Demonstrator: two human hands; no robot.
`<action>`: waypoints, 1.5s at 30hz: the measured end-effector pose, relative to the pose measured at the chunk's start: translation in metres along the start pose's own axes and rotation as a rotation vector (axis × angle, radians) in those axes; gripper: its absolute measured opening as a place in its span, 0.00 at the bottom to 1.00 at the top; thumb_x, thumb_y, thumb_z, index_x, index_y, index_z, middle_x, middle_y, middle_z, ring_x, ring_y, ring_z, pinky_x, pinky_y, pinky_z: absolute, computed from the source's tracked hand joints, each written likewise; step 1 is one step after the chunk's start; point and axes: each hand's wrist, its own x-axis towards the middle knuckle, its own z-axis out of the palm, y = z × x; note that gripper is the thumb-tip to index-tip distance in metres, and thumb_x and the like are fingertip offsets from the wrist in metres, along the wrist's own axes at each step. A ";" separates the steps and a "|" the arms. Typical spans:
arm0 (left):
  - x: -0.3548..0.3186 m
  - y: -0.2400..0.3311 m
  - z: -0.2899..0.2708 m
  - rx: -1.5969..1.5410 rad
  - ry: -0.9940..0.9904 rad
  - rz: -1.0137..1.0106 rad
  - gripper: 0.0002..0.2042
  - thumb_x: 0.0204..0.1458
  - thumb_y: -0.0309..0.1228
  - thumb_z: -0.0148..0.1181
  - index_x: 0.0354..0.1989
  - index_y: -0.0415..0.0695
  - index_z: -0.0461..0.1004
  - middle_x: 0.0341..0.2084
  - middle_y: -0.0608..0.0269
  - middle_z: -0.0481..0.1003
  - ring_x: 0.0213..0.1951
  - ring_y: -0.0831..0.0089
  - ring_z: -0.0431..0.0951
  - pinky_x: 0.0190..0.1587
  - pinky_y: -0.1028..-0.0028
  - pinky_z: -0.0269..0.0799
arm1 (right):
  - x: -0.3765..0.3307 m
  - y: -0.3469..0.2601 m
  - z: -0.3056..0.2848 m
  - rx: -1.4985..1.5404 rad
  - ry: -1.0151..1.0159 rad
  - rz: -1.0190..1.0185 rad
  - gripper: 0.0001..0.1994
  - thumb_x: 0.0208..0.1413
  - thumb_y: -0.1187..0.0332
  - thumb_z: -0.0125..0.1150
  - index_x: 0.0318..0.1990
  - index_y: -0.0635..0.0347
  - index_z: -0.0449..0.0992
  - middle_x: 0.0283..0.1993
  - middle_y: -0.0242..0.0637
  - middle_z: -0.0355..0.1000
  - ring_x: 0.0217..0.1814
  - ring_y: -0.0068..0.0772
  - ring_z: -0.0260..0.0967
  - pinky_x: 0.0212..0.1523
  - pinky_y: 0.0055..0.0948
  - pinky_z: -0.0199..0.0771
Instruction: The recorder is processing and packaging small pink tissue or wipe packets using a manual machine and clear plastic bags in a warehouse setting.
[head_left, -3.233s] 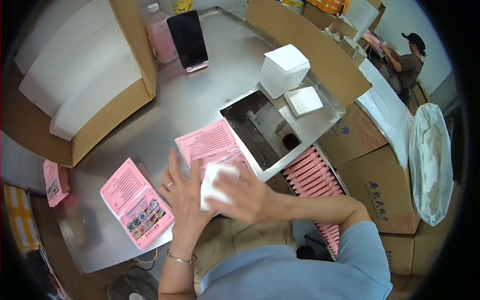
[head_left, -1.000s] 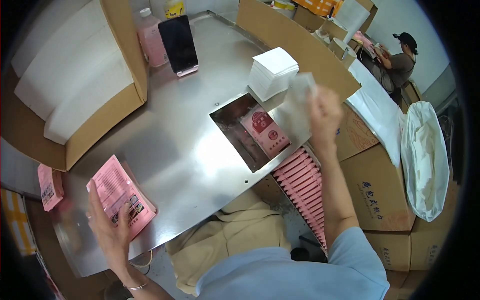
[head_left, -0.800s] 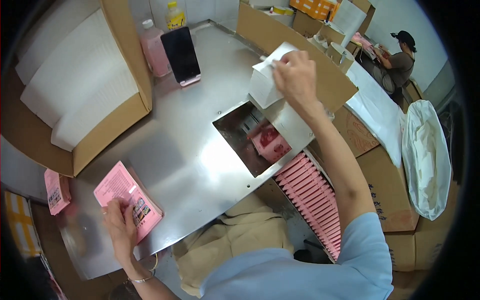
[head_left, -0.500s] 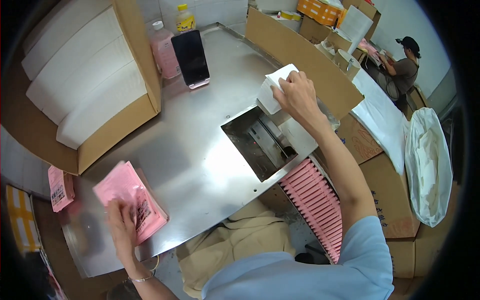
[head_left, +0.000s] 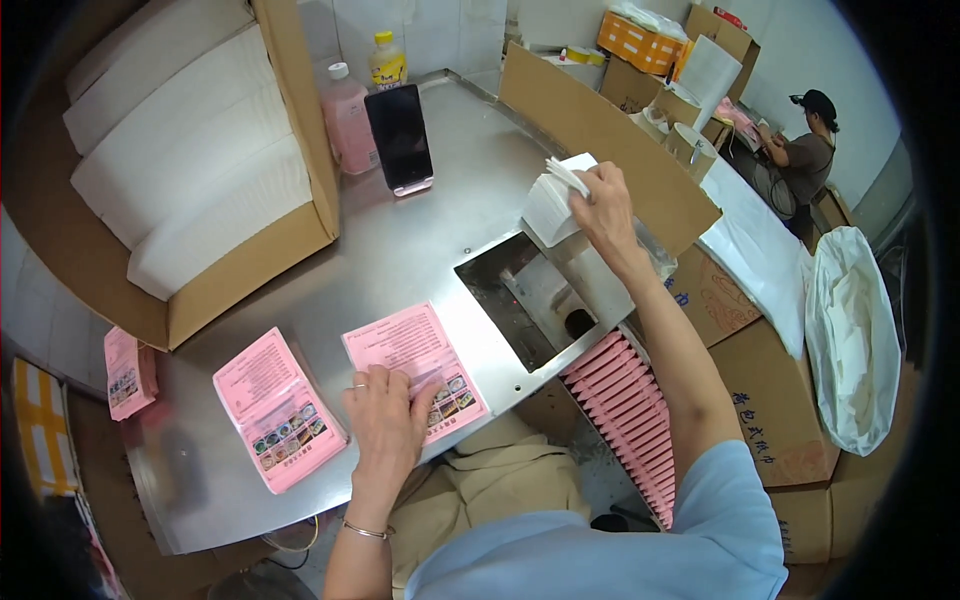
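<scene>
My left hand [head_left: 385, 425] has its fingers closed over the middle of a pink printed plastic bag [head_left: 400, 337], which lies flat by the table's near edge. A pile of matching pink bags [head_left: 262, 372] is just left of it. With my right hand [head_left: 608, 208] I pinch a few folded white tissues [head_left: 566, 177] at their edge, tilted up above a stack of white tissues [head_left: 550, 214]. That stack stands beside the rectangular opening [head_left: 500, 290] in the metal table. Inside the opening, dark metal parts show.
A carton [head_left: 245, 262] of white tissue bundles stands at the left, with a smaller pink pile [head_left: 130, 375] near it. Behind are a phone on a stand [head_left: 402, 140] and two bottles. Pink packs [head_left: 625, 410] line a chute below right. Another person [head_left: 800, 160] works far right.
My left hand has moved right from the pink pile, and a pink bag now lies under it. My right hand has separated a few tissues from the stack. The view has shifted slightly.
</scene>
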 end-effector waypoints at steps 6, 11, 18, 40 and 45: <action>0.001 -0.001 0.006 -0.040 -0.013 0.115 0.13 0.51 0.37 0.68 0.30 0.43 0.72 0.26 0.56 0.70 0.32 0.57 0.69 0.36 0.60 0.59 | 0.048 -0.120 -0.024 0.179 -0.482 0.149 0.18 0.44 0.60 0.66 0.37 0.67 0.81 0.38 0.52 0.76 0.46 0.49 0.74 0.47 0.43 0.73; 0.003 0.005 0.003 -0.019 0.031 0.119 0.11 0.52 0.35 0.67 0.30 0.43 0.72 0.27 0.56 0.70 0.33 0.59 0.69 0.36 0.63 0.57 | 0.011 -0.169 0.077 0.179 -1.172 -0.142 0.20 0.45 0.60 0.70 0.43 0.64 0.81 0.42 0.52 0.80 0.47 0.48 0.78 0.50 0.38 0.76; 0.001 0.003 0.004 -0.107 0.007 0.115 0.11 0.53 0.33 0.67 0.36 0.41 0.73 0.28 0.56 0.70 0.35 0.57 0.70 0.37 0.61 0.59 | -0.021 -0.148 0.040 0.856 -0.584 0.337 0.16 0.51 0.68 0.71 0.47 0.66 0.82 0.34 0.38 0.81 0.35 0.24 0.75 0.39 0.26 0.75; -0.001 0.018 0.000 0.181 -0.140 -0.009 0.32 0.46 0.50 0.67 0.60 0.49 0.72 0.66 0.45 0.60 0.63 0.40 0.59 0.57 0.42 0.56 | -0.064 -0.121 -0.003 0.282 0.063 -0.413 0.13 0.43 0.70 0.61 0.39 0.63 0.76 0.36 0.43 0.73 0.44 0.54 0.72 0.63 0.60 0.60; 0.007 0.033 0.003 0.191 -0.071 -0.053 0.27 0.49 0.49 0.65 0.57 0.52 0.75 0.62 0.46 0.65 0.59 0.44 0.61 0.57 0.52 0.56 | -0.008 -0.006 0.025 0.073 0.025 -0.015 0.27 0.41 0.50 0.68 0.52 0.45 0.81 0.63 0.47 0.66 0.70 0.64 0.52 0.57 0.71 0.60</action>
